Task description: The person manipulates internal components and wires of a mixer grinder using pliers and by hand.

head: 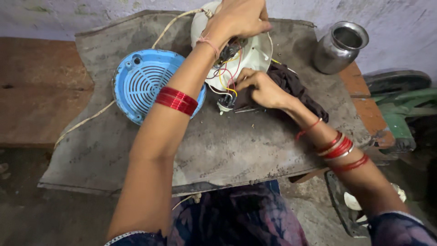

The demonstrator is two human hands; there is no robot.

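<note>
Closest to you is the edge of the gray surface (136, 159), with your two arms reaching over it.

Your right hand (261, 89) is a little farther in. Its fingers (243, 77) are curled in close by the small white switch part (225, 104) that hangs on the colored wires (223, 75). They seem to be pinching a wire there, but the view is too small to be sure. A dark cloth (296, 86) lies just under and beside that hand.

To the left, the blue round cover (141, 84) lies flat on the surface. It is already off and set apart from the rest.

Farther back, your left hand (239, 20) sits on top of the white body (252, 54) of the machine. Its fingers are closed down on it, holding it steady. The white body is open, with its wires pulled out and showing. So the opening-up part looks done, and the wire work looks like it is in the middle. The cover is not yet back on.

A steel pot (339, 45) stands at the far right corner.
</note>
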